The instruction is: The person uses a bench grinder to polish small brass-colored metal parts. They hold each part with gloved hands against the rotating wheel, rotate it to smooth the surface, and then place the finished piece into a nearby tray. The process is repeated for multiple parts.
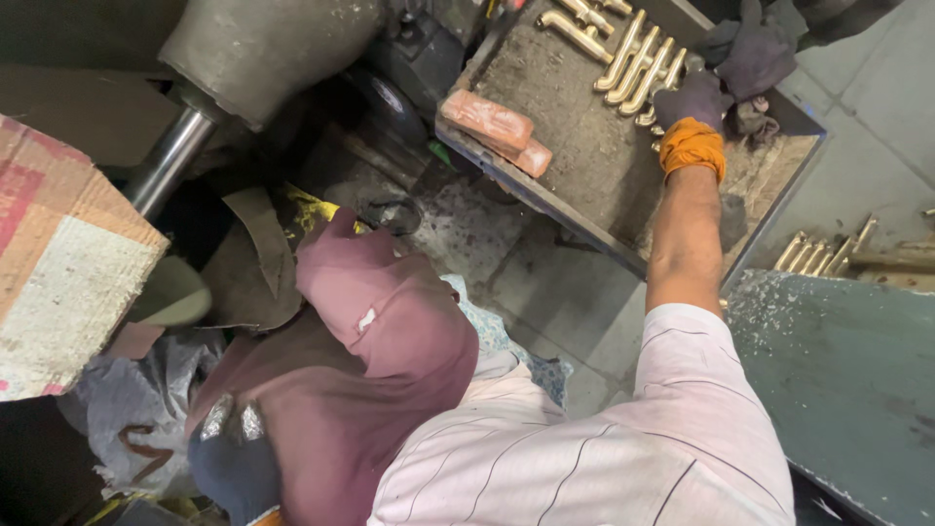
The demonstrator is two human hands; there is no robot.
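Observation:
My right hand (pixel 693 99), in a dark glove with an orange cuff, reaches out to a dusty metal tray (pixel 584 146). Its fingers curl on the last brass handle (pixel 670 76) in a row of several curved brass handles (pixel 633 63) lying side by side. My left hand (pixel 234 466), in a dark blue glove, rests low by my maroon-covered knee (pixel 390 321), closed around two shiny metal pieces (pixel 230 419). Another person's dark gloved hand (pixel 755 49) lies at the tray's far right corner.
Two red bricks (pixel 497 127) lie on the tray's left edge. More brass handles (pixel 823 255) sit on the floor at right, beside a green metal plate (pixel 847 380). A large grey machine cylinder (pixel 263 49) with a steel rod and a cardboard box (pixel 58 263) stand at left.

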